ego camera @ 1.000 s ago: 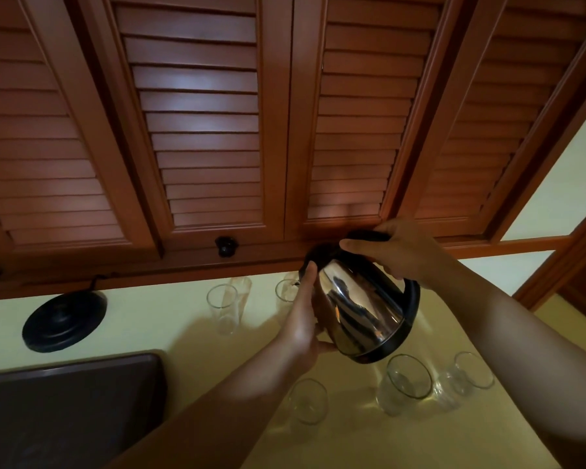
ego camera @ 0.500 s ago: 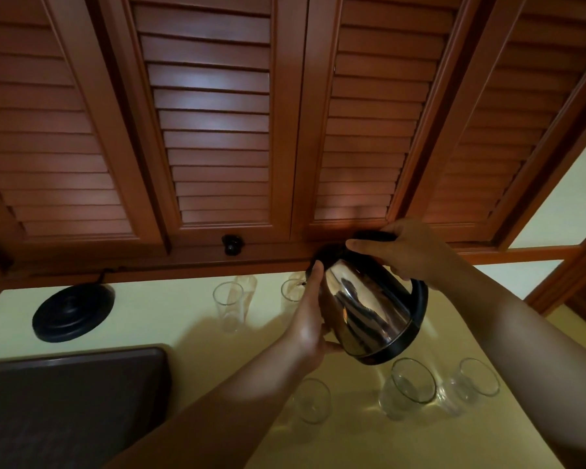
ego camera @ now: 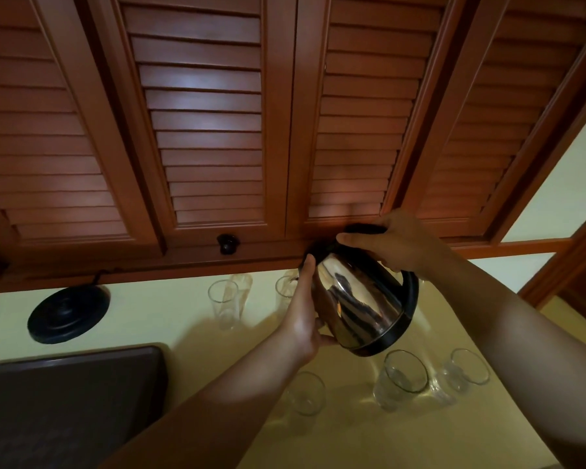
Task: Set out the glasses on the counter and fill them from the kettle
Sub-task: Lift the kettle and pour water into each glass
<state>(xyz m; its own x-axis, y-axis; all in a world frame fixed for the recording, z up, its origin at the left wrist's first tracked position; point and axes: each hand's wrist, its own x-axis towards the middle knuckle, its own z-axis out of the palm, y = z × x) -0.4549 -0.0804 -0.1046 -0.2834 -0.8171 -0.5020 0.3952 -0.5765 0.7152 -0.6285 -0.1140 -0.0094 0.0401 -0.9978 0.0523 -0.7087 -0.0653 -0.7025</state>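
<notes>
A person stands at a pale yellow counter (ego camera: 170, 319) beneath louvred wooden cabinet doors (ego camera: 203, 130). Both hands carry a polished steel kettle (ego camera: 359, 302) above the counter, tilted with its black lid end toward the back wall. The right hand (ego camera: 396, 243) curls round the black handle at the top of the kettle. The left hand (ego camera: 303, 313) lies flat against the kettle's near side, fingers straight and pointing up, the thumb under the body.

Five clear glasses stand on the counter. At the back, one tall glass (ego camera: 223, 304) stands in the open, with its reflection in the wall behind; a second back glass (ego camera: 285, 287) is partly hidden by the left hand and sits just under the kettle's upper end. In front, a near-left glass (ego camera: 307, 392) stands beside the left forearm, a near-middle glass (ego camera: 403, 375) lies just below the kettle's black base ring, and a near-right glass (ego camera: 466, 368) stands beside it. Whether any glass holds water cannot be told.

The kettle's round black power base (ego camera: 68, 314) rests at the left rear of the counter, well apart from the kettle. A dark tray (ego camera: 68, 401) occupies the near left.
</notes>
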